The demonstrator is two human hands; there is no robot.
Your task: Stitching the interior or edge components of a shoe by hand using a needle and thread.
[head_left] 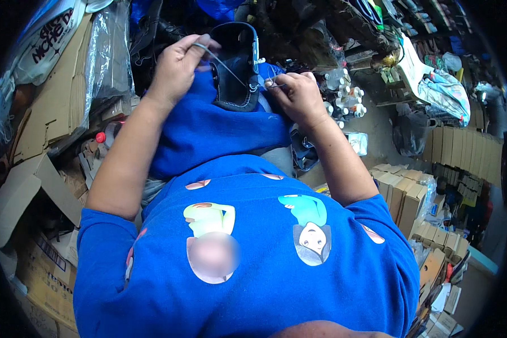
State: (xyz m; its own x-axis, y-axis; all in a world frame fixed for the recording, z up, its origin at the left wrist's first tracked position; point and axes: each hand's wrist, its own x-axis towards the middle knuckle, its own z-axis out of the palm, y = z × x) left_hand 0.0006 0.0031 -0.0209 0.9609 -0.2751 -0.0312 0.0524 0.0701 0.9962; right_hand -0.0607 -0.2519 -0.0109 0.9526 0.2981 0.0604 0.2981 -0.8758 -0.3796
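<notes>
Cluttered workshop corner, seen from above. Left hand (177, 62) raised and closed, fingers pinched on a pale thread (222, 63) pulled taut across a dark shoe upper (238, 67). Right hand (296, 96) just beside the upper's right edge, fingertips pressed together on something thin and metallic, looks like a needle (271, 84) but too small to be sure. Shoe upper sitting on the lap, propped on a blue cloth (208, 132), open end pointing away, stitched rim showing along the bottom edge.

Around it: flattened cardboard sheets (56, 96) and a crinkled clear plastic bag (104, 56) piled on the left, right next to the left forearm. Small bottle with a red cap (101, 137) tucked between the cardboard and the arm. Cluster of white spools or little bottles (346, 98) just beyond the right hand, hard to tell which. Dark sandal-like thing (304, 152) under the right forearm, partly hidden. Stacks of brown cardboard boxes (411, 197) on the right, more rows of them (462, 149) further out. Crumpled pale bag (445, 93) near a low wooden bench (394, 73).

No real table, just lap work. Grey concrete floor (380, 135) on the right, mostly buried under stuff. Blue printed shirt (248, 259) filling the bottom of the view.
</notes>
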